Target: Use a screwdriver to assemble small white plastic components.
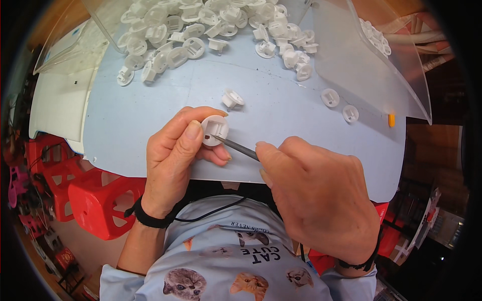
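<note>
Between the thumb and fingers of my left hand (173, 148) is a round white plastic part (217, 124) with a recessed slot, its face turned up toward me. My right hand (316, 193) grips a thin dark pointed tool (240, 149), perhaps tweezers. The tip of that tool touches the part near a small dark opening in its recess. Just beyond my left fingertips, a loose white part (232, 99) of the same kind rests on its side on the pale blue tabletop (165, 108).
A large heap of similar white parts (196, 30) covers the far side. Two more parts (330, 98) lie at the right, near a small yellow piece (391, 120). Clear plastic panels (361, 65) stand at both sides. Red stools (98, 200) are at the left.
</note>
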The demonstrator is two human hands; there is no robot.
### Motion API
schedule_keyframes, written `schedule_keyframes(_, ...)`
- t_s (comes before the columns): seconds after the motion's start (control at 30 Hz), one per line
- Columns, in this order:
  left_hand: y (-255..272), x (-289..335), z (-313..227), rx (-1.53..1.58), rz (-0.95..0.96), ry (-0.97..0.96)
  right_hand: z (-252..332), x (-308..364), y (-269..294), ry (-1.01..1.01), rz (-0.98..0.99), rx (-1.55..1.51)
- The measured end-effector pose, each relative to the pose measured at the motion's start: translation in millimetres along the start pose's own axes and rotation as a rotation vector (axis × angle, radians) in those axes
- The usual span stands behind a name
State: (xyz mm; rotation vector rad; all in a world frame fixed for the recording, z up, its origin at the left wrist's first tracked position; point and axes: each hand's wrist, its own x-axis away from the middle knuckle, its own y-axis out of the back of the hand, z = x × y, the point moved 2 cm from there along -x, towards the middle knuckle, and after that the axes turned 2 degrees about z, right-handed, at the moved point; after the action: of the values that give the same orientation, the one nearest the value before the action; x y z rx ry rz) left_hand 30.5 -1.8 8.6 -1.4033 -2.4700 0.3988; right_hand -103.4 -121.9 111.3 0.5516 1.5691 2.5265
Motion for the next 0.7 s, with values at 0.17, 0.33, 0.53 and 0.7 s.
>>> schedule_keyframes(0.17,0.9,-0.9,1.3,-0.003,0.008,-0.026,0.1,-1.4,-0.7,0.004,-0.002,-0.012)
schedule_keyframes(0.33,2.7,-0.6,2.7,-0.027,0.025,-0.049,1.2,-1.3,1.3,0.008,-0.002,-0.002)
schedule_keyframes(0.53,1.5,0.2,1.4,-0.035,0.024,-0.056,3.6,-2.8,0.3,0.018,-0.012,0.032)
schedule_keyframes(0.7,1.8,1.0,1.3,-0.054,0.024,-0.055,4.9,-3.1,1.1,0.037,-0.019,0.072)
